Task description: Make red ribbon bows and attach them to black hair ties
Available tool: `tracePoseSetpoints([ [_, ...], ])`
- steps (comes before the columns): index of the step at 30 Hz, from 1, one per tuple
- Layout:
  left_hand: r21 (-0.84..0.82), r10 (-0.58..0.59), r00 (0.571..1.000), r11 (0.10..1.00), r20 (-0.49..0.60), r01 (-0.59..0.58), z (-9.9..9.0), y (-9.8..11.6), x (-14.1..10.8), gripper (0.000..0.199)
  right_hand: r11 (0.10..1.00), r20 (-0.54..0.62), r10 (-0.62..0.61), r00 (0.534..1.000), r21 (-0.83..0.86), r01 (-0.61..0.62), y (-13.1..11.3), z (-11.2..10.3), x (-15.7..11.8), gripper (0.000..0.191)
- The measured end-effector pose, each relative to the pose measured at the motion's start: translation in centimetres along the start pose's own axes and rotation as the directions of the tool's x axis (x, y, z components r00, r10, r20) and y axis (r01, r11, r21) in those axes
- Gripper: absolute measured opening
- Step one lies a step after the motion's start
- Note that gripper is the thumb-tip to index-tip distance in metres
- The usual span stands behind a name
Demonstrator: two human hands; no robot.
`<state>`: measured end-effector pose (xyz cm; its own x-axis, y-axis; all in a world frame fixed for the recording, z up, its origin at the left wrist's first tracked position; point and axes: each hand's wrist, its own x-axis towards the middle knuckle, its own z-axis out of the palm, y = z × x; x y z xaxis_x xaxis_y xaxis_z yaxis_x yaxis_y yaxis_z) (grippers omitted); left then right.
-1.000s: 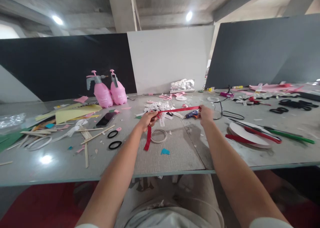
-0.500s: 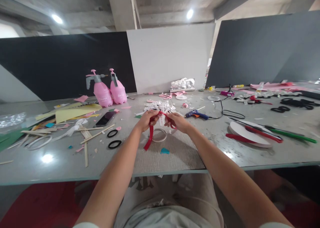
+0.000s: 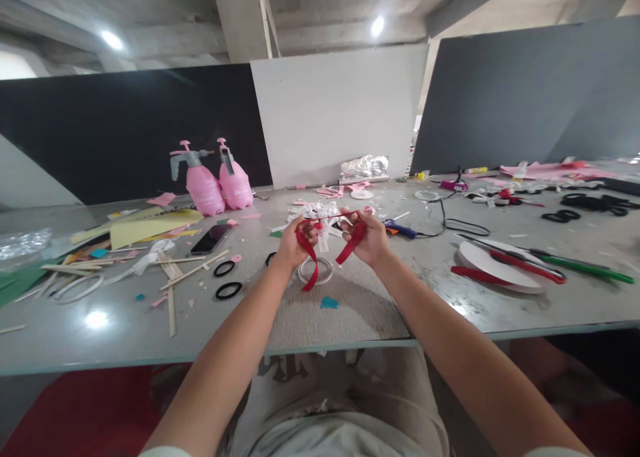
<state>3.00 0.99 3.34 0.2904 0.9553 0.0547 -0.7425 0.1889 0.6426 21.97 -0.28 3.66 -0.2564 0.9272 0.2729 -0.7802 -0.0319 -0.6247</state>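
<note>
A red ribbon stretches between my two hands above the table. My left hand is closed on one part of it, and a loose end hangs down over a white ring. On the other side my right hand pinches the ribbon, with its other end hanging below the fingers. A small white printed tag shows between the hands; what it is attached to I cannot make out. Just behind lies a heap of white ribbon pieces. A blue scrap rests on the table nearer to me.
To the right are a blue glue gun with its cord, a white ribbon spool and green-handled tool. Leftward lie black rings, wooden sticks, a phone and pink spray bottles.
My hands have moved apart, drawing the red ribbon into a line between them. The right hand has shifted right and turned, now partly covering the glue gun.
</note>
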Motion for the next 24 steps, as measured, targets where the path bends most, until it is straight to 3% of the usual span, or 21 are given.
tracePoseSetpoints([
  [5,-0.189,0.064,0.998,0.98,-0.023,-0.067,0.6,-0.8,-0.4,0.031,0.997,0.003,0.073,0.997,0.028,-0.073,0.5,0.1,0.1,0.016],
  [11,-0.255,0.156,0.988,0.955,0.005,-0.15,0.5,-0.8,-0.5,0.033,0.994,-0.018,0.106,0.994,-0.034,-0.107,0.9,0.2,0.3,0.019],
  [19,-0.094,0.099,0.994,0.991,0.042,-0.095,0.8,-1.4,-0.5,0.025,0.96,-0.055,0.053,0.997,-0.273,-0.066,1.6,0.6,0.1,0.026],
  [24,-0.024,0.111,0.994,0.994,0.003,-0.111,0.9,-1.2,-0.5,0.011,0.951,-0.035,0.089,0.995,-0.295,-0.096,1.8,0.9,-0.2,0.032],
])
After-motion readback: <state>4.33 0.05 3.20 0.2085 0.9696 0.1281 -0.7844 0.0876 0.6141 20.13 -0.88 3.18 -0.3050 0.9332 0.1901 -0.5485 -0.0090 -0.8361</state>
